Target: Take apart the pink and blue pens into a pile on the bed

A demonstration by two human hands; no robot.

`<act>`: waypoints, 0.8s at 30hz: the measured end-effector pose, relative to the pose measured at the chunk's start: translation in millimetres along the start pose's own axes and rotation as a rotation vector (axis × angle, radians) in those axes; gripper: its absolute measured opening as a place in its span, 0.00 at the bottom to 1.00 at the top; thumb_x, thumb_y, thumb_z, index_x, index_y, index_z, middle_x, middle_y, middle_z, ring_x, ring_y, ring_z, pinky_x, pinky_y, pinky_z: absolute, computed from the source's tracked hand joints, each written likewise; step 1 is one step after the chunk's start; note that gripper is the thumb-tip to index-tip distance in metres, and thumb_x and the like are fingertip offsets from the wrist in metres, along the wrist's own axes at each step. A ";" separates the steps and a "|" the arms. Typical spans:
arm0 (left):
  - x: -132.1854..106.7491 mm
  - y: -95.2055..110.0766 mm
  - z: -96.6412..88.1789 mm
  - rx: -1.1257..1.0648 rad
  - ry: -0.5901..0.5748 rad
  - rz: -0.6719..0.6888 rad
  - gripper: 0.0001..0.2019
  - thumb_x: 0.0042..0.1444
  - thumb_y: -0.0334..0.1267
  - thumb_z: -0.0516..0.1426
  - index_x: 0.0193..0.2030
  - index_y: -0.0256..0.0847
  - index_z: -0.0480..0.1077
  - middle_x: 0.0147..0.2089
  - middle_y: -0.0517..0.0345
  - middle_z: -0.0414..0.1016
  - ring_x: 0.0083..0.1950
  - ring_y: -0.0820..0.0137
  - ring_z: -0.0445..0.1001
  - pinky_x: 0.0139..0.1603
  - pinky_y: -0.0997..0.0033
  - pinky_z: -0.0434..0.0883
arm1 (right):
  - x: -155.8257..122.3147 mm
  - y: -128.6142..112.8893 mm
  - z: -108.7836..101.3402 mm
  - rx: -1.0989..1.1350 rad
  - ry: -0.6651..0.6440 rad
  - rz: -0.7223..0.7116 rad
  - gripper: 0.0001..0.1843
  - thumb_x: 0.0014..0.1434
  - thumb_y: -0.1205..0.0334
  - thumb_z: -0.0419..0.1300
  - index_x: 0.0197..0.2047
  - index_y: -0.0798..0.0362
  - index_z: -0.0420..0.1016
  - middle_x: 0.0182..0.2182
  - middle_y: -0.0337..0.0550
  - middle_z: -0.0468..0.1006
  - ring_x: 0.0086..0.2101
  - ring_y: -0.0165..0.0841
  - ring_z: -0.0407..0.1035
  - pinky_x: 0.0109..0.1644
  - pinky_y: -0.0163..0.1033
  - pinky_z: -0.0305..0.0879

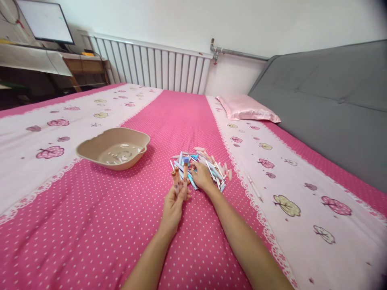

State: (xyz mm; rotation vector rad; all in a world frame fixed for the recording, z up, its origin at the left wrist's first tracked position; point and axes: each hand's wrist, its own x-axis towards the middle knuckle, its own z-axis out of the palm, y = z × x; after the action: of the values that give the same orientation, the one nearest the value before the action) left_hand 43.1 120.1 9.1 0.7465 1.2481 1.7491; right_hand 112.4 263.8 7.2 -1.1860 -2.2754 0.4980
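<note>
My left hand (176,199) is closed around a few marker pens (185,173) held upright. Two of them have brown-orange tops, and a taller one has a blue cap. Just beyond, my right hand (201,176) reaches into a loose pile of pens (216,167) on the pink bedspread. Its fingers are curled together at the pile's near left side, and I cannot make out what is between them. Pink, blue, lilac and white pens lie crosswise in the pile.
A beige plastic basin (133,159) with small white scraps inside stands to the left. One white pen (254,188) lies apart at the right. Farther off are a pink pillow (246,108), a grey headboard (329,92), a white radiator (151,64) and a desk with a monitor (45,22).
</note>
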 end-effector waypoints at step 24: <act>-0.7 2.8 1.9 0.003 0.020 -0.002 0.14 0.50 0.47 0.58 0.36 0.38 0.70 0.30 0.59 0.73 0.31 0.74 0.70 0.38 0.72 0.67 | -3.6 8.1 -5.7 -0.022 -0.036 -0.036 0.20 0.55 0.69 0.53 0.52 0.57 0.69 0.48 0.51 0.72 0.49 0.36 0.64 0.54 0.40 0.57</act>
State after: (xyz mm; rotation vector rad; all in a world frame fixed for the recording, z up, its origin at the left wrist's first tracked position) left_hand 44.3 119.8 12.4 0.7304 1.2644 1.7572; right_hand 122.7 265.7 6.3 -1.1538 -2.3344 0.4858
